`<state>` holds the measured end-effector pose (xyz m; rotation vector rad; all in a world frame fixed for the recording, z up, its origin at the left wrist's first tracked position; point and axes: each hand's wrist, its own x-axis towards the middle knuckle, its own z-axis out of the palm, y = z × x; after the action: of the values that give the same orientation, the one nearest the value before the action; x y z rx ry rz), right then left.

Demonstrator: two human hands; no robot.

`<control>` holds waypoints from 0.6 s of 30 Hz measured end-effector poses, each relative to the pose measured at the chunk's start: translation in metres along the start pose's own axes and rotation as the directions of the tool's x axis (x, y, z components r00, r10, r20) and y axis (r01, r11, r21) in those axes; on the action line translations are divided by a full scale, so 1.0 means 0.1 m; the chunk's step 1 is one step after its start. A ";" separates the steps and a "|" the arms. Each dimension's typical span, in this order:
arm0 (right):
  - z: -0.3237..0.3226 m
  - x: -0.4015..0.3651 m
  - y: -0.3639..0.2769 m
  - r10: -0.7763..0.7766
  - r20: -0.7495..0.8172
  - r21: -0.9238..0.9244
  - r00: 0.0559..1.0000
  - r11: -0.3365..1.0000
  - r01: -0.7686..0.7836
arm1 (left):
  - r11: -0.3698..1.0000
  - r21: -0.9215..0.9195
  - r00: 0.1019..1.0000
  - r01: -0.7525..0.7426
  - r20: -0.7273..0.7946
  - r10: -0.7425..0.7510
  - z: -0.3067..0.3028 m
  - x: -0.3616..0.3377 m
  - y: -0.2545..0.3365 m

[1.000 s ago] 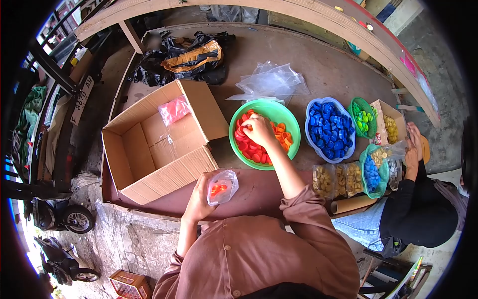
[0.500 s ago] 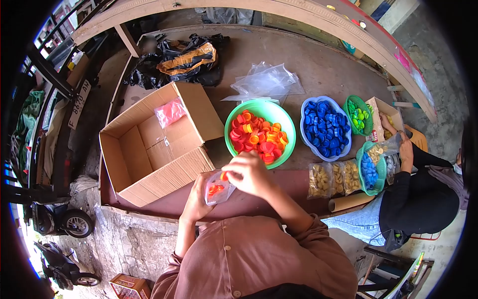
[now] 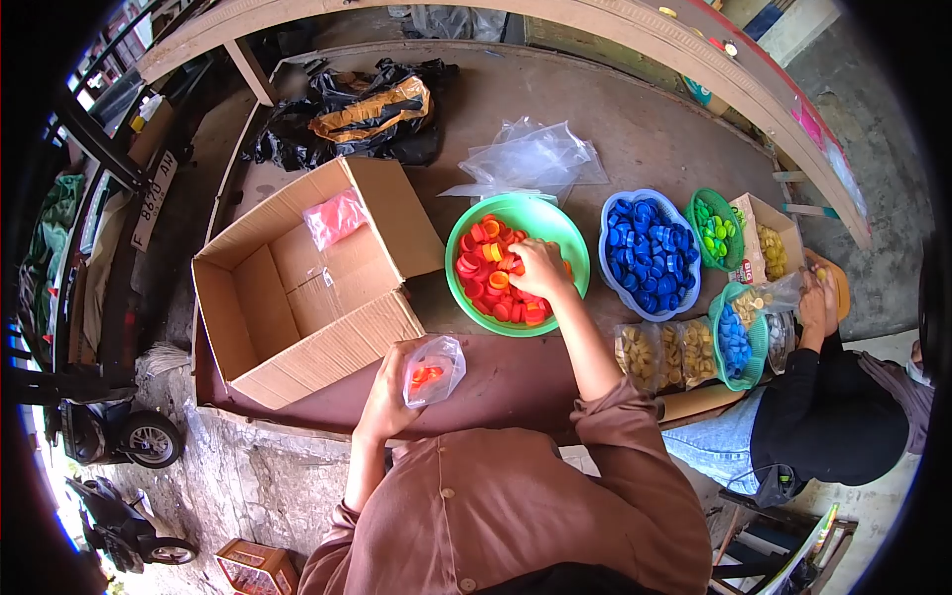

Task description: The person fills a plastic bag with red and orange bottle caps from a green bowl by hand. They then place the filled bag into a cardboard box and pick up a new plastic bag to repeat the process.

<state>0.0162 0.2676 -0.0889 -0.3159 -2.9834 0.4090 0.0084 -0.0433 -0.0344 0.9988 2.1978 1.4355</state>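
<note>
The left hand (image 3: pixel 387 397) pinches a small plastic bag (image 3: pixel 434 369) by its side, above the near edge of the tabletop (image 3: pixel 496 375). A few red caps lie at the bottom of the bag. The right hand (image 3: pixel 540 268) is down in the green bowl (image 3: pixel 558 224), fingers curled into the pile of red and orange bottle caps (image 3: pixel 484 266). The back of the hand hides the fingertips, so I cannot tell whether the grip has closed on any caps.

In my judgement, the picking goes best in small amounts. A few caps drawn against the palm are less likely to spill between bowl and bag than a heaped handful. The bag looks thin and floppy, so a hold at its rim would help, with the mouth spread and facing up. Holding it close to the bowl's near edge would shorten the carry.

An open cardboard box (image 3: pixel 297 297) stands just left of the bowl, and a blue bowl (image 3: pixel 607 213) of blue caps sits just right of it. At the far right, another person's hand (image 3: pixel 818 302) works at a clear bag.
</note>
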 end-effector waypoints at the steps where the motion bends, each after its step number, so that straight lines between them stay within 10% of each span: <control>1: 0.04 0.03 0.01 0.017 0.039 -0.031 0.999 0.999 -0.016 | 1.000 0.009 1.000 -0.003 -0.003 0.004 0.00 0.00 0.00; 12: 0.14 0.05 -0.07 -0.060 -0.102 -0.198 0.993 0.979 0.039 | 0.999 -0.033 0.999 -0.039 0.011 0.039 0.04 -0.01 0.02; 18: -0.01 -0.16 -0.07 0.018 -0.268 0.247 0.963 0.968 0.051 | 0.998 -0.017 0.998 -0.055 0.001 0.055 0.00 -0.05 0.00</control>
<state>0.0306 0.2574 -0.0873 -0.2933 -2.6308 0.6772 0.0121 -0.0469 -0.0349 1.0622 2.1691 1.4748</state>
